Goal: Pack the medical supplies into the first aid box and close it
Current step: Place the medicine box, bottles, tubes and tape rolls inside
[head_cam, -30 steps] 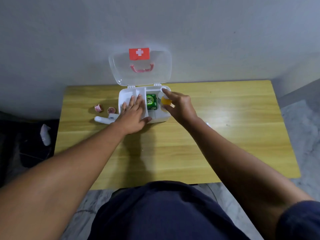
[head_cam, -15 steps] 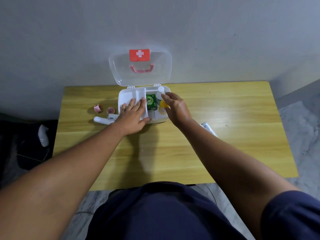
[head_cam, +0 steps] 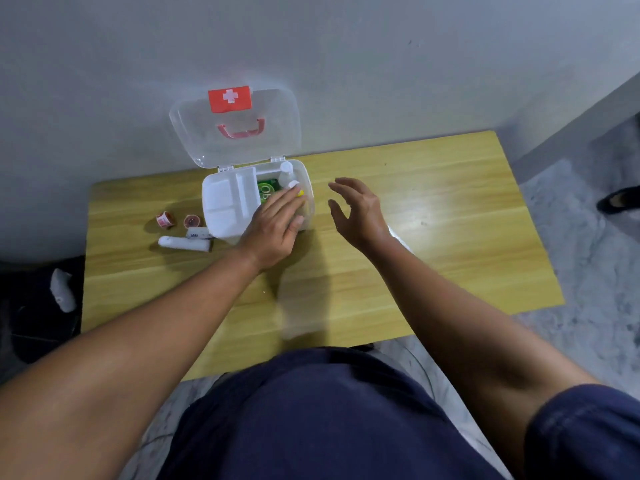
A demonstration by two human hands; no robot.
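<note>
The white first aid box [head_cam: 221,206] stands open at the table's back, its clear lid [head_cam: 277,133] with a red cross label leaning on the wall. Inside its right half lie a green packet [head_cam: 266,190], a white-capped bottle [head_cam: 286,169] and a yellow bottle [head_cam: 299,192]. My left hand [head_cam: 273,226] rests flat over the box's right front part, fingers near the yellow bottle. My right hand [head_cam: 356,213] hovers open just right of the box, holding nothing. Left of the box lie two small red tape rolls [head_cam: 164,219] [head_cam: 191,221] and two white tubes [head_cam: 183,243] [head_cam: 198,233].
The wooden table [head_cam: 433,237] ends at the wall behind the box. A white item shows under my right forearm [head_cam: 398,237]. Dark bags and a white object [head_cam: 62,294] sit on the floor to the left; a dark shoe [head_cam: 620,199] is at the far right.
My right hand let go of the yellow bottle in the box and pulled away to the right, open. My left hand slid right from the tray onto the box's right part.
</note>
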